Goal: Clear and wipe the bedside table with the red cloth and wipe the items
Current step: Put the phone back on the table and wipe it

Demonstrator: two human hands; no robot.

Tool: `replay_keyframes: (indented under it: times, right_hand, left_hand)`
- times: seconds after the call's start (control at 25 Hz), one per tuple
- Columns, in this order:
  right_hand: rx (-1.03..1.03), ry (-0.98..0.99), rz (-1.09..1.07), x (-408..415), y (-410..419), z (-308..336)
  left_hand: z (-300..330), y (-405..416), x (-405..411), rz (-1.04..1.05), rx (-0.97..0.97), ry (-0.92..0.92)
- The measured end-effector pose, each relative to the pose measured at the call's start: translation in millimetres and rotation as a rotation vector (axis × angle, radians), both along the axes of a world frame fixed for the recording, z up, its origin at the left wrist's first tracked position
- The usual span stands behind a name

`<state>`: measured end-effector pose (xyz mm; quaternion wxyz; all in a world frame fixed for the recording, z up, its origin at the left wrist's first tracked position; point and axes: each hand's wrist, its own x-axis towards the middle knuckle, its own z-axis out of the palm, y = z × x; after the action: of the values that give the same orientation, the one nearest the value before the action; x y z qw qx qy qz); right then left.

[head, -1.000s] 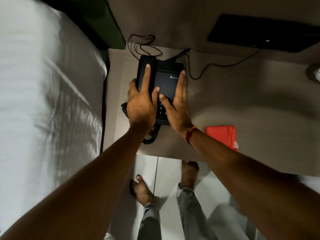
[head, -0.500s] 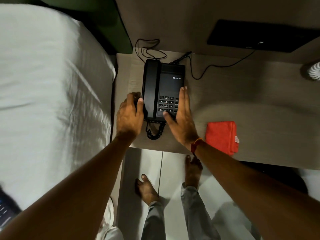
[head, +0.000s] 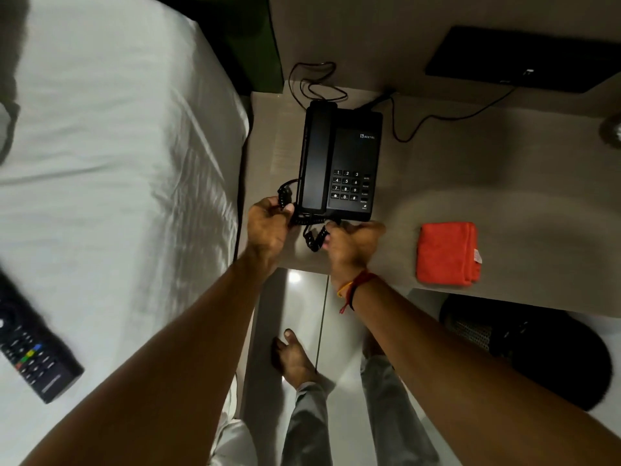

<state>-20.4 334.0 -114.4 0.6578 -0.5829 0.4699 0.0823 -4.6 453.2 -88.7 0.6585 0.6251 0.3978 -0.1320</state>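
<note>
Fingers of the left hand (head: 268,227) and right hand (head: 349,242) are pinching the black coiled phone cord (head: 314,238) beside the black plastic desk telephone (head: 339,163); the folded red cloth (head: 447,252) is lying unused on the grey desk (head: 504,169), so wiping is seemingly pending

1. you're looking at a dim, warm-lit scene with a soft shadow across the bedside table (head: 487,169).
2. glare spots the floor tile (head: 294,276).
3. the remote control (head: 32,348) blurs; edges bow.
</note>
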Motion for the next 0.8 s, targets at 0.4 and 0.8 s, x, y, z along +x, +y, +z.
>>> replay_keyframes:
  times: [0.4, 0.8]
  right_hand:
    - [-0.246, 0.196, 0.549, -5.3, -8.4, 19.9]
    - [-0.723, -0.026, 0.635, 7.3, -102.9, 26.2]
  left_hand:
    - [23.6, 1.0, 2.3, -0.229, 0.264, 0.041]
    - [32.2, -31.9, 41.0, -0.653, 0.947, -0.092]
